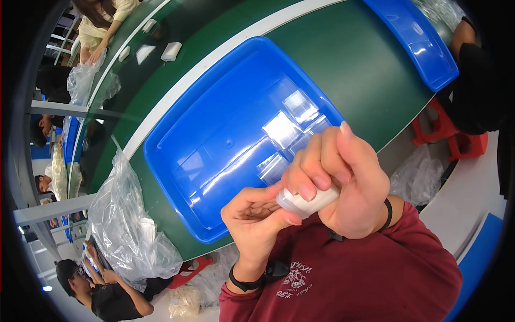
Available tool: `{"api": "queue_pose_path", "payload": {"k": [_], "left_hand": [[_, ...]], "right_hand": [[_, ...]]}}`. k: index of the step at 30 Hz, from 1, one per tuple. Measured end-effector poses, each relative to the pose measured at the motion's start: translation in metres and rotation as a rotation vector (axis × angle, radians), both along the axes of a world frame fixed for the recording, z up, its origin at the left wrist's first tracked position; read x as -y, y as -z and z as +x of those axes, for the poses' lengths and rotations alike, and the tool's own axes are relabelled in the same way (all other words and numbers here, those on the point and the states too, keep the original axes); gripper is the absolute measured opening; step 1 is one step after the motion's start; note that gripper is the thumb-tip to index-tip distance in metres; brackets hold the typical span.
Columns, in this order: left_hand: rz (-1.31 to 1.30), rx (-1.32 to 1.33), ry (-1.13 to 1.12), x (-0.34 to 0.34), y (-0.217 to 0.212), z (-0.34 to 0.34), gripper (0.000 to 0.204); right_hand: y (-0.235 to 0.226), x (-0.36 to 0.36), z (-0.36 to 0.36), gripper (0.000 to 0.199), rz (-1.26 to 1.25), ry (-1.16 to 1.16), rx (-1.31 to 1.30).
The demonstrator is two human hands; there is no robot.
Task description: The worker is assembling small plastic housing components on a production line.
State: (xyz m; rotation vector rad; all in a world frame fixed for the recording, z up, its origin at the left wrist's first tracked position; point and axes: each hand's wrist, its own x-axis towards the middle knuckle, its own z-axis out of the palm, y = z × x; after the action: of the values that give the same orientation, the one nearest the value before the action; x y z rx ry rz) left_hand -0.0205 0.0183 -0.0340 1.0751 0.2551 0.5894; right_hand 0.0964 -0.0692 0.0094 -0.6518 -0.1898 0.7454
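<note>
A small white item with a clear plastic end is held between both hands, close to my chest. My right hand wraps its fingers round the white body. With thumb and fingertips, my left hand pinches the clear end. What kind of item it is, I cannot make out, as the fingers cover much of it. Just beyond the hands lies a blue plastic tray on the green tabletop. Several flat, clear plastic packets are in the tray's right part, some overlapping.
Left of the tray a large clear plastic bag drapes over the table edge. A second blue tray stands at the far right, near another person's arm. White pieces lie on the green belt beyond a white rail. Red stools stand at the right.
</note>
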Motion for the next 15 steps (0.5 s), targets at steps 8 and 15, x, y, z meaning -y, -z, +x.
{"api": "queue_pose_path", "payload": {"k": [8,15], "left_hand": [[-0.04,0.008,-0.075,0.01,-0.001,0.005,0.05],[0.011,0.06,-0.122,0.017,-0.002,0.0,0.051]], "right_hand": [[0.002,-0.006,-0.004,0.043,-0.004,0.133,-0.102],[0.007,0.002,-0.008,0.045,0.067,0.062,0.076]]}}
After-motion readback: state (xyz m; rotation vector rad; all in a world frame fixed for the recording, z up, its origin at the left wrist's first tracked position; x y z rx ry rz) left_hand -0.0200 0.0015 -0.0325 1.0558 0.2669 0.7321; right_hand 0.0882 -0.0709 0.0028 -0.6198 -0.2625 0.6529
